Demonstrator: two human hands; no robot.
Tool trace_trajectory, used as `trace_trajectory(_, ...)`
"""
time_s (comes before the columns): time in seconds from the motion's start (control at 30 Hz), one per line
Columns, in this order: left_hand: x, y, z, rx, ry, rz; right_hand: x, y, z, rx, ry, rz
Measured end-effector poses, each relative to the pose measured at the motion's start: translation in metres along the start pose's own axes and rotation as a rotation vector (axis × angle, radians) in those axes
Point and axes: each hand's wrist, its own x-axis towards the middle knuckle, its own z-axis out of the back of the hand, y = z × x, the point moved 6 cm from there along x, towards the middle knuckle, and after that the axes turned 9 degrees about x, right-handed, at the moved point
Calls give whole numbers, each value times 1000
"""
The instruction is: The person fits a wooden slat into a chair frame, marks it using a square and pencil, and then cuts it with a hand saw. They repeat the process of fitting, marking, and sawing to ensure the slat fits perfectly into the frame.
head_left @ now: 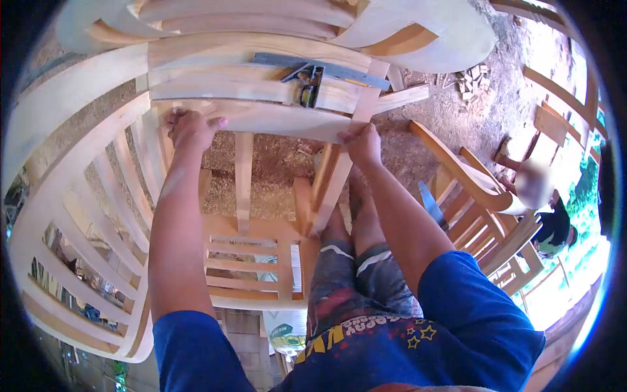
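Observation:
A pale wooden slat (281, 122) lies across the bench-like frame in front of me. My left hand (192, 127) is at its left end, fingers curled over the wood and thumb out along its edge. At the right end, beside an upright post (360, 108), my right hand (362, 144) is closed on the slat, its fingertips partly hidden. Just beyond, a combination square (312, 81) rests on the neighbouring slats, its steel blade pointing right.
A slatted wooden side panel (98, 196) curves along the left. Below my arms is a slatted seat piece (251, 264). Wood scraps (471, 81) lie on the sawdust-covered ground. To the right stand another chair frame (450, 170) and a person (552, 219).

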Motion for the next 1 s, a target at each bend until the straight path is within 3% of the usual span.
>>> trace_trajectory(0.17, 0, 3, -9, -15, -81, -28, 4, -19, -9, 1, 18, 65)
trace_trajectory(0.4, -3, -2, 1, 10, 73, -9, 13, -24, -9, -76, 83, 91)
trace_trajectory(0.53, 17, 8, -22, 169, -239, 33, 9, -30, -4, -19, 15, 319)
trace_trajectory(0.6, 38, 24, -35, 110, -309, 22, 1, -76, 0, -145, 232, 309)
trace_trajectory(0.67, 0, -2, -21, -32, -272, 17, -25, -133, 16, -282, 448, 315)
trace_trajectory(0.73, -52, -51, -22, -97, -306, -8, -76, -151, 67, -423, 617, 120)
trace_trajectory(0.77, -73, -79, -35, -83, -365, -28, -82, -217, 65, -322, 624, 480)
trace_trajectory(0.8, -77, -101, -74, -202, -471, -191, -118, -203, 117, -356, 661, 405)
trace_trajectory(0.83, -144, -156, -68, 338, -680, -346, -134, -225, 146, -501, 704, 291)
trace_trajectory(0.87, -159, -190, -98, 41, -389, -591, -145, -287, 162, -572, 677, 345)
trace_trajectory(0.9, -206, -226, -116, 21, -252, -782, -173, -284, 200, -551, 509, 344)
trace_trajectory(0.93, -282, -250, -98, 126, 99, -699, -186, -325, 218, -661, 553, 293)
trace_trajectory(0.97, -312, -278, -134, -51, 153, -861, -191, -361, 232, -768, 591, 231)
trace_trajectory(1.0, -351, -299, -150, -106, 200, -877, -205, -354, 256, -690, 516, 167)
